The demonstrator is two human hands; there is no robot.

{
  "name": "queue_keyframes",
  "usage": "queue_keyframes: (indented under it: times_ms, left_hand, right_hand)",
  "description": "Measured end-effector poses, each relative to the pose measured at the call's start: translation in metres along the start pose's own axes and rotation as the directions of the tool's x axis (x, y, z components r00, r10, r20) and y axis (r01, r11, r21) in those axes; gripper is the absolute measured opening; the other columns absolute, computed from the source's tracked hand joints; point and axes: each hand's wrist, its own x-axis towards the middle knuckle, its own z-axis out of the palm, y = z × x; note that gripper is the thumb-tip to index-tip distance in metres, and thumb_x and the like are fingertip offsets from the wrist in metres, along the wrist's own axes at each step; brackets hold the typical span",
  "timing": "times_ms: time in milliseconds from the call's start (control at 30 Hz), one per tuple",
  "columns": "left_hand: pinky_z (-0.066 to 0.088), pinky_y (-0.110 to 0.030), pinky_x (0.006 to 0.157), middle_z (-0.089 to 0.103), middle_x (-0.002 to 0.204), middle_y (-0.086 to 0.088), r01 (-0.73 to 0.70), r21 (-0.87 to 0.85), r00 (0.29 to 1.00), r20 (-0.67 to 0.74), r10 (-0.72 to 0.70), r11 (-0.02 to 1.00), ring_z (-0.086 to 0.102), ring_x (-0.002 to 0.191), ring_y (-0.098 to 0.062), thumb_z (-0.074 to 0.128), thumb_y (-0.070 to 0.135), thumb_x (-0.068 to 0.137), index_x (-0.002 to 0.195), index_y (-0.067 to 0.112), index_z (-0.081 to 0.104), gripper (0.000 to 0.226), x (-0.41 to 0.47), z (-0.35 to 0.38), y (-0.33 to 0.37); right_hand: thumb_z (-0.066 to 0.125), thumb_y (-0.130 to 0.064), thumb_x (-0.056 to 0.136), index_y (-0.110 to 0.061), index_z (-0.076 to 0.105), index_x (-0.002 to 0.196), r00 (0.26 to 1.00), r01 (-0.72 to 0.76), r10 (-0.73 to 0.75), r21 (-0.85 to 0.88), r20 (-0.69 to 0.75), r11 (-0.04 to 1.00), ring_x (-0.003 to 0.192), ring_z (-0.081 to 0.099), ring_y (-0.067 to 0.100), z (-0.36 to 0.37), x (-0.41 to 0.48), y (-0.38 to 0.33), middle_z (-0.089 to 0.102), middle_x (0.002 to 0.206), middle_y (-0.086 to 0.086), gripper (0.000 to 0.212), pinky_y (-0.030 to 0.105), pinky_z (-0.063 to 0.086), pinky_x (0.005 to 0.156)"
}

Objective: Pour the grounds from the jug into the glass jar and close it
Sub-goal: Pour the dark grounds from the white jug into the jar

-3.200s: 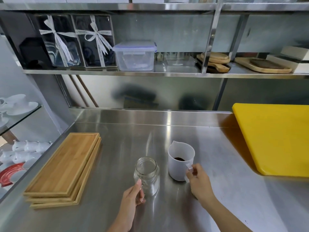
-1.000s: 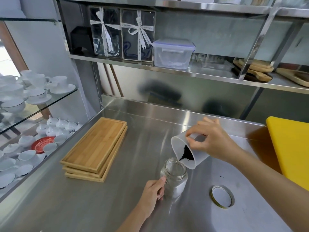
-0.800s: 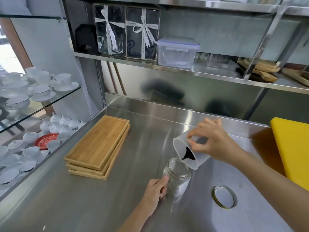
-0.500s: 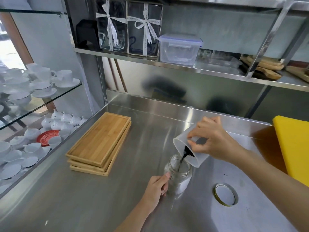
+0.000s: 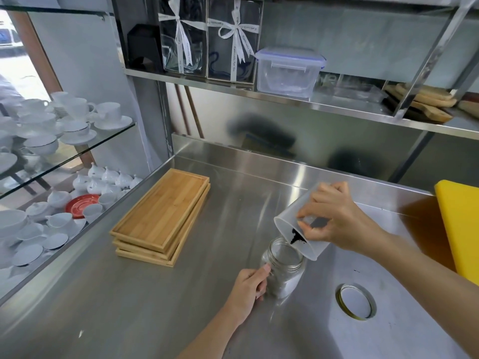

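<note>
The clear glass jar (image 5: 285, 268) stands upright on the steel counter, and my left hand (image 5: 247, 291) grips its left side. My right hand (image 5: 334, 221) holds the translucent white jug (image 5: 286, 226) by its handle, tipped steeply with the spout over the jar's mouth. Dark grounds (image 5: 296, 237) cling at the jug's lower lip, just above the jar's rim. The jar's gold-rimmed lid (image 5: 355, 301) lies flat on the counter to the right of the jar.
A stack of bamboo trays (image 5: 163, 216) lies to the left on the counter (image 5: 155, 307). A yellow cutting board (image 5: 461, 224) lies at the right edge. Glass shelves of white cups (image 5: 64, 120) are at far left; a steel shelf (image 5: 285, 98) hangs overhead.
The jug was lifted off the counter and tilted further over the jar. The stream of grounds seen half a second ago has thinned to a clump at the lip. The left hand stays on the jar.
</note>
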Motion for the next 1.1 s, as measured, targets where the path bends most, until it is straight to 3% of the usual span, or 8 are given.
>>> queue_keyframes:
  times_ms: [300, 500, 667, 933, 1100]
  left_hand:
    - [0.030, -0.028, 0.053, 0.027, 0.037, 0.003, 0.004, 0.008, 1.000, -0.003, -0.004, 1.000, 0.028, 0.044, -0.015, 0.057, 0.052, 0.074, 0.040, 0.015, 0.035, 0.055, -0.0001, 0.0001, 0.0002]
    - [0.031, -0.025, 0.051, 0.029, 0.035, 0.007, 0.018, -0.016, 1.000, -0.002, -0.018, 1.000, 0.029, 0.041, -0.012, 0.057, 0.047, 0.075, 0.040, 0.016, 0.035, 0.052, -0.0002, 0.0012, -0.0002]
    - [0.030, -0.028, 0.053, 0.028, 0.036, 0.006, 0.019, -0.003, 1.000, 0.001, -0.019, 1.000, 0.028, 0.043, -0.013, 0.053, 0.040, 0.083, 0.039, 0.017, 0.035, 0.053, 0.0011, 0.0011, -0.0012]
    - [0.030, -0.026, 0.052, 0.028, 0.035, 0.006, 0.006, -0.002, 1.000, 0.009, -0.006, 1.000, 0.028, 0.042, -0.014, 0.055, 0.052, 0.075, 0.039, 0.014, 0.034, 0.057, 0.0016, 0.0003, -0.0018]
    - [0.029, -0.027, 0.052, 0.029, 0.035, 0.007, 0.023, -0.009, 1.000, 0.007, -0.023, 1.000, 0.028, 0.042, -0.013, 0.053, 0.041, 0.083, 0.040, 0.014, 0.033, 0.054, 0.0010, 0.0006, -0.0017]
  right_hand:
    - [0.055, -0.027, 0.074, -0.014, 0.065, 0.059, 0.996, 0.074, -0.075, -0.031, -0.041, 0.997, 0.065, 0.033, 0.015, 0.0021, 0.0037, -0.0008, 0.048, 0.052, 0.004, 0.022, 0.024, 0.021, 0.080]
    - [0.056, -0.026, 0.074, -0.013, 0.065, 0.059, 0.993, 0.109, -0.109, -0.025, -0.036, 0.994, 0.065, 0.035, 0.017, 0.0012, 0.0047, -0.0033, 0.047, 0.051, 0.004, 0.022, 0.031, 0.025, 0.070]
    - [0.056, -0.025, 0.075, -0.012, 0.065, 0.060, 0.995, 0.091, -0.092, -0.031, -0.048, 0.995, 0.066, 0.033, 0.017, -0.0008, 0.0049, -0.0020, 0.046, 0.052, 0.004, 0.022, 0.025, 0.021, 0.079]
    - [0.057, -0.025, 0.075, -0.011, 0.066, 0.061, 0.988, 0.134, -0.136, -0.027, -0.070, 0.991, 0.067, 0.031, 0.016, -0.0047, 0.0098, -0.0056, 0.046, 0.052, 0.005, 0.022, 0.031, 0.024, 0.069]
    - [0.058, -0.025, 0.074, -0.009, 0.067, 0.063, 0.984, 0.166, -0.167, -0.031, -0.057, 0.986, 0.066, 0.031, 0.016, -0.0030, 0.0077, -0.0089, 0.046, 0.053, 0.005, 0.021, 0.032, 0.025, 0.069]
